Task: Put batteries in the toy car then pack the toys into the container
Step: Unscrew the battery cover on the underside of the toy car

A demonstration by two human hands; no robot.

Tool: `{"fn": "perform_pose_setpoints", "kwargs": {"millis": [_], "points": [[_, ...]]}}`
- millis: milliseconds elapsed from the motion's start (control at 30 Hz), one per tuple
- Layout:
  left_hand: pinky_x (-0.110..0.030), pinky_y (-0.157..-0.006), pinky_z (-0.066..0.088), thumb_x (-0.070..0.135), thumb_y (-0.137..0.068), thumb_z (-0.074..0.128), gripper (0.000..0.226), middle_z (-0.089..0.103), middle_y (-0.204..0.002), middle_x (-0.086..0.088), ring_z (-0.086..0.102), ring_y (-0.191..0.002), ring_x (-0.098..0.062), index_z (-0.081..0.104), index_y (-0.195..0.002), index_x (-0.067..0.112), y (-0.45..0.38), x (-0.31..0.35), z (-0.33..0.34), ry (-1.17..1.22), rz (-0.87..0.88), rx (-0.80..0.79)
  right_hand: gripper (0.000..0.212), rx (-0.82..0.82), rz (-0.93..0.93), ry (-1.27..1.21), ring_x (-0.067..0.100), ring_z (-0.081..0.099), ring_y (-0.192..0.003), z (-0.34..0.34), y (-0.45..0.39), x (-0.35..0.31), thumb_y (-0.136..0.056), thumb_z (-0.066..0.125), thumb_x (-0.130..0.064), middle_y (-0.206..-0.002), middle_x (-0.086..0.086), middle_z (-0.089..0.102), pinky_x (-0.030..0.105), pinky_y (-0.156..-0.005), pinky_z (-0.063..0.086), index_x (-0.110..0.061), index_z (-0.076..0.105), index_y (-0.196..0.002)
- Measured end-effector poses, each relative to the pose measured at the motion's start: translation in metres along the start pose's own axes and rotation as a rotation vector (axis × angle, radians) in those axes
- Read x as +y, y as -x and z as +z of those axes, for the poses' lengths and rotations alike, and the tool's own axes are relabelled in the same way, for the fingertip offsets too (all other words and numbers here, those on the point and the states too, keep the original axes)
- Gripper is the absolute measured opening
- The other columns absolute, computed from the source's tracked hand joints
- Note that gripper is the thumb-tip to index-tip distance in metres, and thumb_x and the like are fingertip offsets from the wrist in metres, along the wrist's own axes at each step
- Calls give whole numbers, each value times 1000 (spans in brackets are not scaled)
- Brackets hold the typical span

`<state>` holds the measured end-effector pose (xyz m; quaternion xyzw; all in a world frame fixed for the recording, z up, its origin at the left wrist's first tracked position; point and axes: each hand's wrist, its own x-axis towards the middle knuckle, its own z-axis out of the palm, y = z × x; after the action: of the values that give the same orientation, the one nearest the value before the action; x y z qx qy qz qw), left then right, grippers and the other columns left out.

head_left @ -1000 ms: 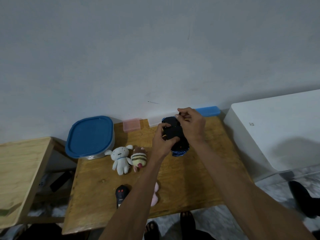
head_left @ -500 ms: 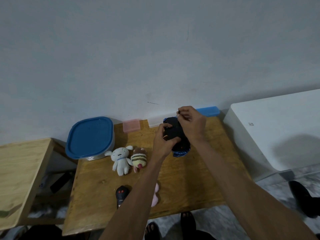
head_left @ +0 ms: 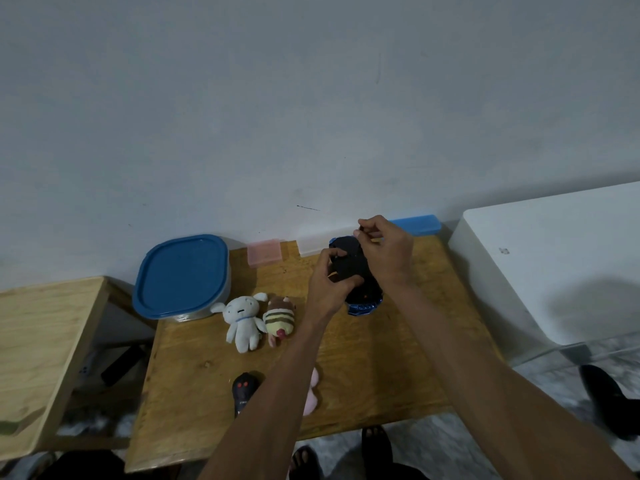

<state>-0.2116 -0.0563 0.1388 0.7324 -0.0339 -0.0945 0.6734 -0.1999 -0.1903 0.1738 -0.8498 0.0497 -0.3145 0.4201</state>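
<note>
A black and blue toy car lies upside down near the back of the wooden table. My left hand grips its dark underside from the left. My right hand hovers over the car's far end, fingertips pinched on something small and dark that I cannot make out. A white plush and a striped brown plush lie side by side to the left. A pink plush is mostly hidden under my left forearm. The container with a blue lid stands at the back left.
A black remote with red buttons lies near the table's front edge. A pink box, a clear box and a blue box line the wall. A white cabinet stands to the right, a second wooden table to the left.
My right hand has lifted slightly toward the wall with its fingertips pinched. My left hand stays on the car, which has barely moved.
</note>
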Motion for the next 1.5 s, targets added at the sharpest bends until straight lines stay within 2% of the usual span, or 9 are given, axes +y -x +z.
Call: {"fn": "perform_pose_setpoints", "kwargs": {"millis": [167, 367, 467, 567, 833, 933, 1167, 1333, 1500], "points": [[-36, -79, 64, 4, -77, 78, 48, 64, -120, -4, 65, -109, -24, 54, -112, 26, -1, -3, 0, 11, -5, 6, 18, -18, -12, -1, 9, 69, -83, 1, 1, -1, -87, 77, -13, -99, 1, 74, 21, -74, 58, -11, 74, -104], [-34, -74, 64, 2, -76, 80, 49, 65, -119, -8, 68, -105, -26, 55, -112, 24, -2, -1, 0, 73, -41, 0, 22, -16, 28, -27, 10, 71, -89, 3, 1, -5, -89, 73, -7, -100, 3, 77, 23, -81, 59, -9, 75, -111], [-42, -81, 64, 10, -71, 89, 56, 66, -120, -6, 69, -107, -26, 55, -112, 27, -3, 0, 1, 94, -40, -18, 20, -4, 14, -25, 7, 69, -83, 2, -1, -5, -87, 77, -14, -97, 0, 75, 23, -75, 58, -13, 74, -106], [-47, -83, 63, 18, -65, 94, 61, 66, -120, -3, 67, -109, -25, 55, -110, 31, -5, 1, 0, 69, -37, -25, 21, 1, 42, -39, 6, 67, -81, 2, -2, -4, -87, 77, -10, -93, 1, 75, 25, -76, 60, -9, 74, -108], [-47, -85, 63, 11, -69, 91, 60, 67, -121, -3, 67, -111, -25, 54, -112, 32, -7, -3, -1, 43, -50, -32, 29, -66, 140, -122, 11, 73, -91, -1, -1, 1, -92, 73, -13, -103, 4, 76, 36, -74, 64, -16, 71, -120], [-46, -86, 63, 9, -70, 90, 61, 67, -123, -5, 66, -113, -26, 54, -113, 30, -8, -5, -1, 31, -44, -30, 23, -65, 169, -143, 12, 73, -91, -2, -2, 3, -91, 74, -13, -99, 1, 74, 40, -72, 64, -13, 68, -113], [-35, -79, 64, 6, -71, 89, 59, 67, -119, -2, 66, -109, -22, 53, -112, 28, -8, -4, 2, 34, -60, -23, 17, -80, 134, -79, 12, 71, -81, -6, -2, 3, -89, 76, -19, -93, -3, 71, 38, -66, 63, -16, 67, -103], [-33, -77, 64, 4, -72, 88, 59, 68, -120, -2, 67, -109, -22, 52, -112, 27, -10, -5, 4, 45, -86, -34, 19, -89, 81, -51, 9, 69, -84, -7, -2, 3, -88, 71, -6, -93, -4, 72, 30, -75, 62, -12, 69, -105], [-42, -85, 63, 6, -72, 88, 61, 66, -125, -4, 65, -113, -23, 52, -114, 29, -15, -7, 5, 49, -108, -34, 22, -107, 52, -33, 5, 67, -83, -6, -3, 7, -88, 70, -6, -92, -5, 72, 23, -74, 60, -16, 70, -108]]}}
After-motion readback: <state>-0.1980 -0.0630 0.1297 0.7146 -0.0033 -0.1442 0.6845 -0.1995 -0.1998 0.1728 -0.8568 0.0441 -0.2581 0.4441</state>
